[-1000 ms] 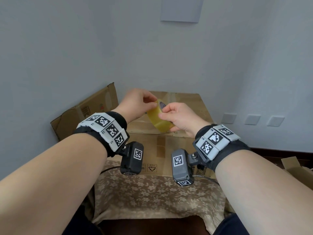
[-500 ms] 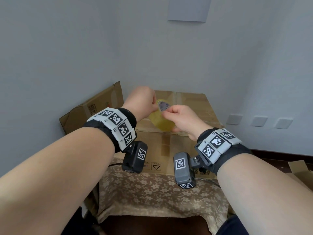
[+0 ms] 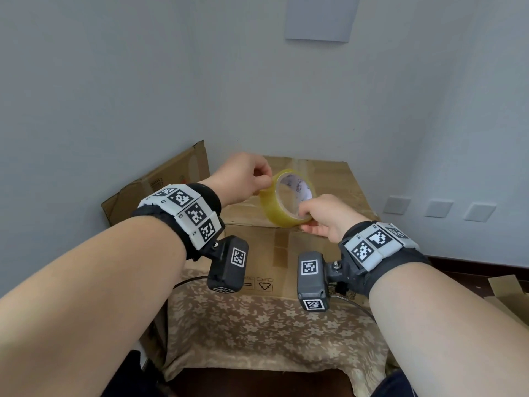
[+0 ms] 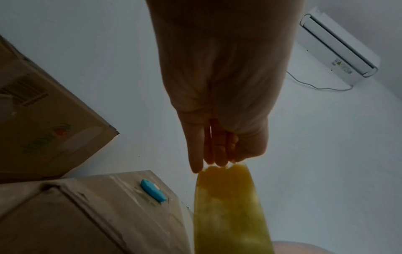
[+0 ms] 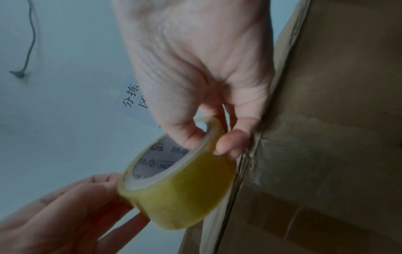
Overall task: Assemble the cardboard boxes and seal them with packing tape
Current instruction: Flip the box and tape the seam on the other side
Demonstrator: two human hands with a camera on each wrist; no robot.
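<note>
The roll of packing tape is held in the air above the closed cardboard box, between the two hands; the right hand grips it at the near lower side, and the right wrist view shows what the head view hides, the thumb hooked inside the core and a finger on the outer rim. The left hand pinches the upper left edge of the roll; from its own wrist camera only the fingertips pressed together on the yellow band are seen. That view alone shows a small blue object lying on the taped top of the box, and an air conditioner on the wall. The box stands on a flowered cloth; a second cardboard box leans at the left.
</note>
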